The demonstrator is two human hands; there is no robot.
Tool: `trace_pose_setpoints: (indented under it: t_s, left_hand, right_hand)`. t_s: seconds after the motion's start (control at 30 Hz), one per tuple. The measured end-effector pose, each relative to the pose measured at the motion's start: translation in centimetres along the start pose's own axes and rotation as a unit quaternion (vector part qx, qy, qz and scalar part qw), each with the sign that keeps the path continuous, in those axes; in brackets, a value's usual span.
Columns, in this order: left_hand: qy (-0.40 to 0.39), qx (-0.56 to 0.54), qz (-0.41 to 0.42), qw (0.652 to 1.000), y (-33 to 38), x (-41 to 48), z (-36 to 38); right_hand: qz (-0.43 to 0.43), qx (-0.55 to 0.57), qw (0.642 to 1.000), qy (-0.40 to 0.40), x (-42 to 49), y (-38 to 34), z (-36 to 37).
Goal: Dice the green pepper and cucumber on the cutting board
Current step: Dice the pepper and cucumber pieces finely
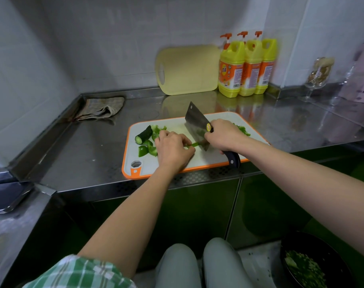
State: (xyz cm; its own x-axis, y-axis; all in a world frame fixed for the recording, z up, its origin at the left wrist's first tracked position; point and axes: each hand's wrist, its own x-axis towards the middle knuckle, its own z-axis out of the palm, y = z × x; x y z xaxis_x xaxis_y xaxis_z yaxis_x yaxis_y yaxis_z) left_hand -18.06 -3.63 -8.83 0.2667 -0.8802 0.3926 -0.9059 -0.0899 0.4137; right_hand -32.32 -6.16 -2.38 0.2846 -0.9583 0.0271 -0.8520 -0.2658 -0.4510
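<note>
1. Left hand point(172, 148) curls its fingertips down on a thin green pepper strip point(194, 144) at the middle of the cutting board point(206, 160), pinning it. Right hand point(224, 135) wraps the black handle of the cleaver point(195, 123), whose broad steel blade meets the strip just right of the left fingers.
2. Pepper flesh looks thin, crisp and glossy. I judge it light and apt to skate, so it is best pressed flat with the knuckles tucked back from the edge.
3. Cucumber piece point(144, 135) lies at the board's far left, dark, bumpy-skinned and round, with a pale wet cut face. It looks firm and likely to roll, so halving it lengthwise first seems wise.
4. Larger pepper chunks point(146, 150) sit near-left, and fine dice point(242, 129) lies far right, behind the right hand.
5. White plastic with an orange rim, the cutting board rests on a shiny steel counter point(89, 146).
6. Farther off are a crumpled cloth point(100, 109), a pale yellow board point(187, 69) leaning on the tile, and three yellow bottles point(247, 65). A dark bowl point(314, 265) of chopped greens sits near right.
</note>
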Motion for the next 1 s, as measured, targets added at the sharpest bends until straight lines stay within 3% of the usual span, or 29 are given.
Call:
trace_pose_setpoints:
  t_s: [0.23, 0.57, 0.73, 1.0]
  left_hand:
    - [0.006, 0.000, 0.001, 1.000, 0.1, -0.1, 0.0]
    - [0.013, -0.008, 0.005, 1.000, 0.0, 0.0, 0.1]
    - [0.012, -0.013, 0.009, 1.000, -0.1, 0.2, 0.3]
    - [0.018, -0.008, 0.013, 1.000, -0.1, 0.2, 0.3]
  right_hand:
    - [0.003, -0.073, 0.996, -0.057, -0.4, -1.2, -0.1]
    - [-0.016, 0.026, 0.998, 0.051, 0.0, 0.7, 0.6]
    - [-0.019, -0.011, 1.000, -0.014, -0.2, 0.2, -0.7]
    - [-0.020, -0.049, 0.998, -0.020, -0.2, 0.1, -0.6]
